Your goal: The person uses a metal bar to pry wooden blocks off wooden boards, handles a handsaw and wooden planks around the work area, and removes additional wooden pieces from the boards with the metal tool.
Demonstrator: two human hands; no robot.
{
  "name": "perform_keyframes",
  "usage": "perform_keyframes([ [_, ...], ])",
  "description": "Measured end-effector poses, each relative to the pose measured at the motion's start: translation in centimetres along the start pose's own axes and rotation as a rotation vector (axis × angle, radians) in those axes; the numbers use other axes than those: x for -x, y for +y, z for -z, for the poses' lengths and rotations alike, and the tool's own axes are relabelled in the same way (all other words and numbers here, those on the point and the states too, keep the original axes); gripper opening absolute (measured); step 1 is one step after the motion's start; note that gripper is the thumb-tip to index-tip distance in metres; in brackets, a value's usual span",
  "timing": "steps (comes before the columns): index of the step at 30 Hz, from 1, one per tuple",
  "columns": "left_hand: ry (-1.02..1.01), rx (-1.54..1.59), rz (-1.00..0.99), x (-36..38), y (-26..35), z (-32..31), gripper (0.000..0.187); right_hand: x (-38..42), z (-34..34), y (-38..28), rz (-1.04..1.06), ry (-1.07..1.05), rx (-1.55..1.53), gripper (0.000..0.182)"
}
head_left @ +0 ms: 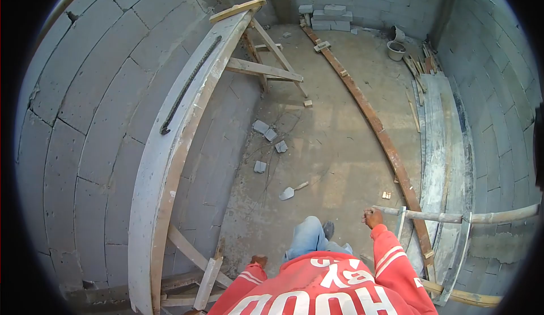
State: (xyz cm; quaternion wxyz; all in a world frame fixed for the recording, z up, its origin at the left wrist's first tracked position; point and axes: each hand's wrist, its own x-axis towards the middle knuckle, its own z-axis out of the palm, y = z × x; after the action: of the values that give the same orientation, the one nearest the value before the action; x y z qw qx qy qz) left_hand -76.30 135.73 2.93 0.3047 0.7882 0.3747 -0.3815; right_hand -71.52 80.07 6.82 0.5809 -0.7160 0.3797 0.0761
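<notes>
My right hand [373,218] is in front of me at the left end of a round wooden pole [442,218]. Its fingers are curled, but whether they grip the pole or something small does not show. Low beside my body, my left hand [259,260] pokes out of a red sleeve near the foot of a wooden trestle; its fingers are too small to make out. On the floor ahead lies a trowel [288,193] with a pale handle, apart from both hands.
A long plank platform [187,122] on wooden legs runs along the left block wall, with a dark twisted bar [192,82] on it. Broken blocks [271,135] litter the floor. A brown beam [368,111], boards [436,128], a bucket [396,50] and stacked blocks [332,17] lie beyond.
</notes>
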Motion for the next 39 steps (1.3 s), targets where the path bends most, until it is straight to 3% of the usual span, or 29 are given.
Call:
perform_keyframes([
  [1,-0.488,0.349,-0.127,-3.0,-2.1,2.1,0.023,-1.6,0.0,-4.9,0.079,-0.025,0.011,0.017],
  [2,-0.408,0.775,0.06,-1.8,-2.3,2.0,0.023,-3.5,-0.1,-8.0,0.086,-0.026,0.026,0.017],
  [3,-0.414,0.789,0.062,-1.9,-1.7,1.5,0.023,-5.6,-0.3,-10.7,0.102,-0.028,-0.039,0.018],
  [7,-0.166,-0.974,-0.662,-4.3,3.8,-1.3,0.027,-14.3,-1.2,-15.6,0.071,-0.053,-0.103,0.019],
  [10,-0.224,-0.657,-0.276,-7.8,16.7,-2.0,0.025,-21.0,-2.1,-10.5,-0.104,-0.035,-0.127,0.018],
  [11,0.171,-0.084,-0.287,-7.3,22.0,-2.7,0.022,-22.5,-2.2,-7.9,-0.297,-0.017,-0.238,0.016],
  [12,0.213,-0.067,-0.367,-5.2,30.4,-0.5,0.024,-22.6,-1.5,-7.3,-0.489,-0.031,-0.232,0.013],
  [13,0.312,0.106,-0.615,-5.3,37.1,0.7,0.024,-23.1,-0.3,-7.1,-0.526,-0.066,-0.13,0.013],
  [16,0.417,0.248,-1.064,1.9,58.7,11.0,0.024,-26.5,1.3,-8.8,-0.267,-0.241,0.344,0.017],
  [18,0.748,0.243,-1.229,8.1,68.6,18.7,0.022,-29.3,2.3,-11.5,-0.159,-0.295,0.508,0.021],
  [20,1.141,0.233,-1.265,13.0,75.1,25.6,0.022,-32.1,3.1,-13.8,-0.1,-0.314,0.578,0.025],
  [23,1.573,0.109,-1.045,15.2,80.0,33.4,0.025,-37.2,3.7,-16.3,-0.021,-0.303,0.651,0.031],
  [24,1.658,0.05,-0.974,14.3,80.7,35.5,0.035,-39.7,3.6,-17.3,0.007,-0.298,0.669,0.033],
  [26,1.664,-0.067,-0.661,11.3,81.2,37.4,0.052,-44.9,3.3,-20.0,0.046,-0.224,0.556,0.037],
  [27,1.605,-0.013,-0.522,9.0,81.1,37.9,0.059,-46.7,3.2,-23.0,0.089,-0.1,0.33,0.029],
  [28,1.498,0.019,-0.422,7.3,80.9,38.1,0.063,-49.4,3.5,-26.7,-0.142,-0.107,0.273,0.015],
  [29,1.55,-0.219,-0.357,6.9,81.5,37.7,0.056,-51.6,4.1,-30.0,-0.223,-0.076,0.041,0.014],
  [30,1.546,-0.214,-0.331,6.7,82.3,37.6,0.046,-53.8,4.3,-32.7,-0.297,-0.051,-0.194,0.013],
  [32,1.505,-0.207,-0.291,5.8,81.7,38.4,0.039,-59.6,6.3,-34.6,-0.261,-0.087,-0.078,0.012],
  [36,1.458,-0.296,-0.463,5.4,80.5,38.9,0.037,-70.3,10.7,-38.7,-0.147,-0.184,0.186,0.016],
  [39,1.62,-0.228,-0.504,8.3,81.8,38.6,0.044,-74.7,11.8,-46.7,-0.232,-0.122,0.162,0.016],
])
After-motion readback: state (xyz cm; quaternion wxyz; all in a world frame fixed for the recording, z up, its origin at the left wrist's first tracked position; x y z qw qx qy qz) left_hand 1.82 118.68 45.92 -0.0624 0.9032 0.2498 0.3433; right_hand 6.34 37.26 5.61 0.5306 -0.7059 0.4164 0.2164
